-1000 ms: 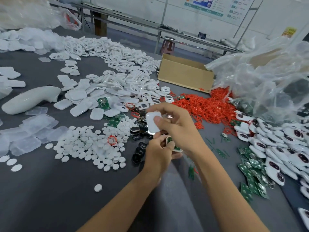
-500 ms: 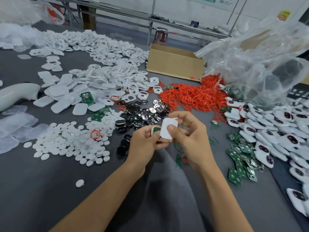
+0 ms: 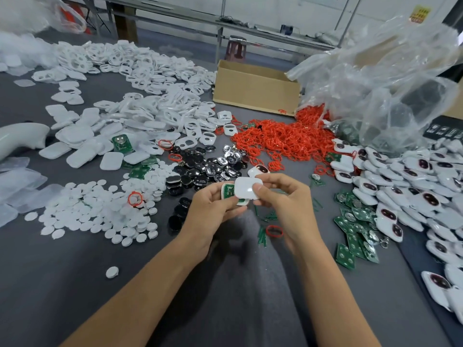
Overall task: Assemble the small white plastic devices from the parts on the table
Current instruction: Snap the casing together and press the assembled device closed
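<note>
My left hand (image 3: 213, 209) grips a white shell half with a green circuit board (image 3: 228, 190) seated in it. My right hand (image 3: 283, 201) pinches a plain white cover (image 3: 246, 188) by its right edge and holds it over the board, partly hiding it. Both hands hover just above the grey table (image 3: 75, 284), near its middle. A finished white device with a dark window (image 3: 259, 169) lies just behind my fingers.
White covers (image 3: 82, 149) and frames (image 3: 160, 106) are heaped at left, white discs (image 3: 95, 209) in front of them. Black and chrome inserts (image 3: 208, 166), red rings (image 3: 283, 141), green boards (image 3: 355, 229) and finished devices (image 3: 413, 186) spread right. A cardboard box (image 3: 255, 88) and plastic bags (image 3: 380, 78) stand behind.
Both hands have come lower and nearer with their parts. The white cover has swung down from upright to lie over the board in my left hand.
</note>
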`<action>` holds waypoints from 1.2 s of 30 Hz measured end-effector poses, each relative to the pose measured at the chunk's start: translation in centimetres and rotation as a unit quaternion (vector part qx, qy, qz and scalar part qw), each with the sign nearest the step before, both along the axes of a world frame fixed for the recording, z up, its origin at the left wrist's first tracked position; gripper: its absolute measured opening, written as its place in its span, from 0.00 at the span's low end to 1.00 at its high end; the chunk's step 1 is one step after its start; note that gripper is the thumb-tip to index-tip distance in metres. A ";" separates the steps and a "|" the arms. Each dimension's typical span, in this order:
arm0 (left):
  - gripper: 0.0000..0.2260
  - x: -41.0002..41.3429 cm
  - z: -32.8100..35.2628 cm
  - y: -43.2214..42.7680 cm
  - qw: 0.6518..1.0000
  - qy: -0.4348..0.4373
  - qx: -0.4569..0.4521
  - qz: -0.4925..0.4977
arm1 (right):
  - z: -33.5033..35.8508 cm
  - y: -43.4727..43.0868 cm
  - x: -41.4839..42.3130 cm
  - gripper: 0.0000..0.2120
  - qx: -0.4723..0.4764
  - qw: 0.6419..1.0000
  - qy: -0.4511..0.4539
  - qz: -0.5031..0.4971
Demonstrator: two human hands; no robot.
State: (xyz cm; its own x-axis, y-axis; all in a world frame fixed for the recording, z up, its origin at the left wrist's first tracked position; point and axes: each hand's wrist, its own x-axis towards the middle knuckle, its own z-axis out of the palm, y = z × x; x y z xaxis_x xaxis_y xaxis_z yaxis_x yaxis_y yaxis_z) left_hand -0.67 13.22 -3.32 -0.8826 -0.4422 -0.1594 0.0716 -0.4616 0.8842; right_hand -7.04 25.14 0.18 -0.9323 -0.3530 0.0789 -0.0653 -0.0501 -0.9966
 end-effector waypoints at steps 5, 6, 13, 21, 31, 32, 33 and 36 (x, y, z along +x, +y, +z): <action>0.18 0.2 0.4 0.0 0.999 0.020 0.014 -0.030 | -0.2 -0.9 0.3 0.06 0.009 1.000 -0.024 -0.006; 0.17 0.2 0.5 0.0 0.999 0.024 0.021 -0.034 | -0.3 -1.1 0.4 0.06 0.016 1.000 -0.014 -0.011; 0.12 0.2 0.5 0.0 0.998 0.026 0.044 -0.038 | -1.0 -1.5 0.4 0.09 0.107 0.988 0.095 -0.049; 0.11 0.1 0.4 0.3 0.999 0.022 0.029 -0.004 | -1.3 -1.4 0.4 0.09 0.150 0.984 0.087 -0.039; 0.11 0.3 0.3 0.8 0.998 0.042 -0.048 0.027 | -1.0 -0.7 0.1 0.03 0.033 0.996 -0.063 0.060; 0.11 0.3 0.2 0.8 0.997 0.044 -0.052 0.028 | -1.0 -0.8 0.1 0.03 0.029 0.996 -0.067 0.060; 0.10 0.3 0.2 0.9 0.997 0.046 -0.056 0.030 | -0.9 -0.8 0.1 0.03 0.026 0.996 -0.067 0.061; 0.10 0.4 0.1 1.0 0.996 0.051 -0.070 0.036 | -1.0 -0.8 0.0 0.05 0.023 0.996 -0.056 0.059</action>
State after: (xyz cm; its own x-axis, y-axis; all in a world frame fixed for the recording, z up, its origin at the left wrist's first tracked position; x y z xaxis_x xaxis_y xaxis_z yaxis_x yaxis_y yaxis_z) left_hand -0.28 14.18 -3.18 -0.8561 -0.5168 -0.0035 0.1926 -0.3253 0.9258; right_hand -7.07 24.31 -0.81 -0.8865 -0.4607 -0.0426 0.0510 -0.0058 -0.9987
